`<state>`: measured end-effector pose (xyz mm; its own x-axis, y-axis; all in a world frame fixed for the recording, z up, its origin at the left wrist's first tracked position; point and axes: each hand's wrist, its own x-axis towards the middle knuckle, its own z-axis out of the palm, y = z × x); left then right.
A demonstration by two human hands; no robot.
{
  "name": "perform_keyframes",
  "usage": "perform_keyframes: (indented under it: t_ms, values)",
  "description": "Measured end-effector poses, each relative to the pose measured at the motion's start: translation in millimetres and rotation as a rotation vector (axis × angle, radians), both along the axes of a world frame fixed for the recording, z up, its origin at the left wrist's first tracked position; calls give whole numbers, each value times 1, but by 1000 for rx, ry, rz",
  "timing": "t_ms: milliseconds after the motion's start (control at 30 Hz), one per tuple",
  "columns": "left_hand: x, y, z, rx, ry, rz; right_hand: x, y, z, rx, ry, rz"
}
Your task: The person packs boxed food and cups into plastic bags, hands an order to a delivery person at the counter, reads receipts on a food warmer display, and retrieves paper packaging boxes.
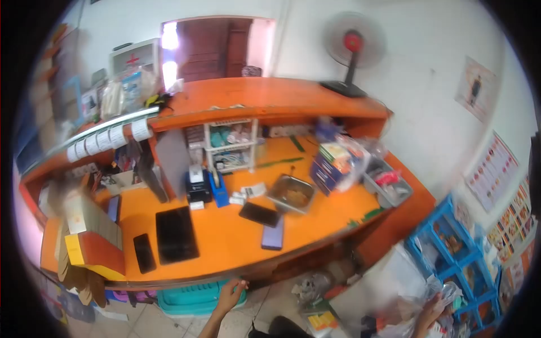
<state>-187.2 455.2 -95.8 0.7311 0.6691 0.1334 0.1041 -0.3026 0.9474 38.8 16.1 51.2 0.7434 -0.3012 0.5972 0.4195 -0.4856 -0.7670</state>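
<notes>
My left hand point(230, 296) hangs in front of the orange counter, above a turquoise plastic basket point(186, 298) on the floor. Its fingers are loosely bent and apart, with nothing visible in them. At the lower right, my right hand point(429, 311) is among crinkled transparent plastic and appears closed on a clear plastic bag point(449, 293). Blur hides its exact grip. Beside that hand stand blue plastic crates point(445, 231) with things inside.
On the orange counter point(220, 248) lie a black tablet point(177, 235), several phones, a metal tray point(291, 193), a blue tape dispenser point(217, 188) and a grey bin point(389, 183). A fan point(353, 50) stands on the upper ledge. A box point(321, 321) is on the floor.
</notes>
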Motion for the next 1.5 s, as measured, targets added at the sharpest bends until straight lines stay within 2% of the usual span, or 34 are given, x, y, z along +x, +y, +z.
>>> perform_keyframes:
  t_ms: [33,67,167,233,333,367,433,467,500,533,567,633,667,700,733,767,833,867,933,967,1033,1100,1167,1233,1267,1300,1333,1400,1500]
  values:
    - [8,20,-9,-3,-11,40,24,22,-3,122,-76,26]
    - [19,40,-10,-30,-54,98,48,41,-9,131,-77,70]
    - [56,133,-19,-9,-266,225,130,116,-25,236,46,258]
    - [75,202,-7,104,-168,431,175,182,-30,-75,-150,302]
    - [97,299,7,80,-127,510,236,263,-52,-75,-14,427]
    - [106,330,3,167,-66,557,258,281,-67,-56,4,441]
    - [125,403,-19,259,30,587,298,314,-96,-406,-109,351]
    - [131,414,-10,323,277,655,309,325,-111,-388,-93,364]
    - [141,422,-2,384,523,720,320,335,-127,-339,-62,240]
    - [148,426,3,400,536,730,329,343,-142,-295,-29,114]
    - [154,428,3,385,642,719,332,345,-151,-288,-16,124]
    - [158,437,0,366,752,713,339,338,-149,-497,49,123]
    - [158,441,-4,366,776,707,336,338,-137,-503,50,130]
    - [159,445,-5,366,798,701,324,342,-121,-373,199,163]
    - [154,448,13,-7,606,525,316,349,-112,-242,349,193]
    - [152,436,25,-14,608,528,313,351,-109,-239,361,190]
    - [149,406,53,-158,32,628,312,352,-107,-297,291,167]
    - [150,395,60,-162,34,635,312,353,-107,-314,274,157]
    - [148,370,67,-94,-476,710,313,356,-106,-339,261,141]
    - [149,353,73,-96,-462,726,315,357,-105,-345,256,134]
    - [161,315,77,59,-566,1023,314,361,-106,-353,245,123]
    - [176,284,53,184,-462,1129,317,360,-109,-355,231,126]
    - [198,246,13,135,-251,1057,322,359,-112,-354,213,115]
    - [212,200,1,70,194,934,326,354,-118,-355,185,98]
    - [213,184,6,182,116,787,328,350,-123,-357,164,81]
    - [214,170,11,292,39,640,321,409,-88,-363,148,74]
    - [218,160,14,281,26,640,308,363,-105,-376,69,141]
    - [222,146,21,-227,-440,623,311,362,-128,-386,-76,282]
    - [216,139,45,-329,-493,475,253,412,-109,-380,-264,483]
